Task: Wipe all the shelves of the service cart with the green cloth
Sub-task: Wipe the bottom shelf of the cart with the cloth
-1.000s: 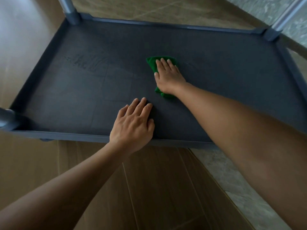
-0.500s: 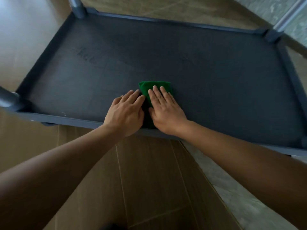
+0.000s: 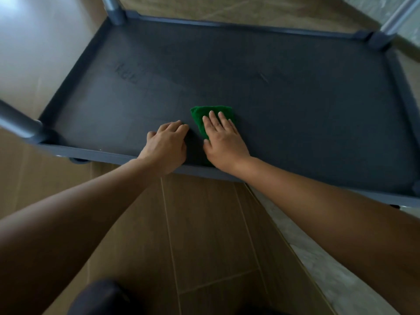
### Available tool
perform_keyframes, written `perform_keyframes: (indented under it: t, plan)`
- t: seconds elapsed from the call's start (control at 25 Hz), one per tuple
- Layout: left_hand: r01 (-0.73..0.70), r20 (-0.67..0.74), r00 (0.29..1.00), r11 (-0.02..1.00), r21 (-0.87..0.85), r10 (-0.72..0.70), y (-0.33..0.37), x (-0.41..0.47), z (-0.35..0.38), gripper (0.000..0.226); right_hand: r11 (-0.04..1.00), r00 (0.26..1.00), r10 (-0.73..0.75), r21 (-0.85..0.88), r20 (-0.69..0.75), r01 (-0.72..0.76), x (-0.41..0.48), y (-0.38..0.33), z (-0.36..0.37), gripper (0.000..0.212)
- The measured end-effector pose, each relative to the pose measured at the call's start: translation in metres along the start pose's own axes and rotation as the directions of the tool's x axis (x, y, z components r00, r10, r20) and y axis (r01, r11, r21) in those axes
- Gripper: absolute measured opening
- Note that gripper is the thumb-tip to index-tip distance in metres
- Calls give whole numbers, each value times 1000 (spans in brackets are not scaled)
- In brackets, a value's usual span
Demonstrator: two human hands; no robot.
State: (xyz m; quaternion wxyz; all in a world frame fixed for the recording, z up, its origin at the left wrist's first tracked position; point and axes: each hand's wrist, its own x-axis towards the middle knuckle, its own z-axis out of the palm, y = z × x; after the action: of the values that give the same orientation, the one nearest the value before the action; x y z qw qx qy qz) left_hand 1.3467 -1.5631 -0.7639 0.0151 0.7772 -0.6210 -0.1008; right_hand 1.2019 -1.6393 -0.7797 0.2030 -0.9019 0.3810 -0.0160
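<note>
Right hand (image 3: 223,142) grip: no clasp, fingers straight, palm flat pressing folded green cloth (image 3: 200,115) down. Cloth lies on dark grey plastic cart shelf (image 3: 295,98), near front rim, part hidden under palm. Left hand (image 3: 167,144) just beside, apart from cloth, fingers loosely bent, tips on shelf, holding nothing. Risks: cloth only pressed, not pinched, so may slip out or bunch on fast stroke; may drag over front rim onto wood-look floor (image 3: 204,223); faint scuff marks (image 3: 127,73) far left easily skipped.
</note>
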Motion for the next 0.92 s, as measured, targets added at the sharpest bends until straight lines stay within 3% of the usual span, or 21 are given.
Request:
perform_keyframes:
  t: [0.16, 0.28, 0.4, 0.48, 0.6, 0.76, 0.92]
  plan:
    - [-66, 59, 995, 987, -148, 76, -19, 8, -7, 62, 989, 998, -52, 134, -36, 56, 0, 2, -3, 52]
    - [-117, 24, 991, 943, -311, 130, -42, 3, -14, 70, 977, 993, -112, 182, -26, 115, 0, -8, -3, 48]
    - [-191, -41, 982, 956, -220, 187, -68, 3, -12, 66, 968, 985, -171, 188, -1, 168, 6, -22, 3, 48]
    - [-148, -93, 986, 979, -142, 136, -77, 2, -6, 60, 966, 977, -211, 161, 27, 204, 10, -26, 5, 48]
    - [-127, -130, 986, 969, -211, 101, -76, 0, 1, 56, 969, 970, -240, 74, 36, 237, 21, -26, 6, 49]
    - [-181, -115, 981, 950, -253, 156, -77, 1, 4, 61, 987, 988, -157, 38, 9, 156, 69, -24, 2, 48]
    - [-176, -98, 983, 942, -287, 154, -78, -1, 4, 61, 999, 999, 42, -10, -7, -42, 151, -20, -12, 48]
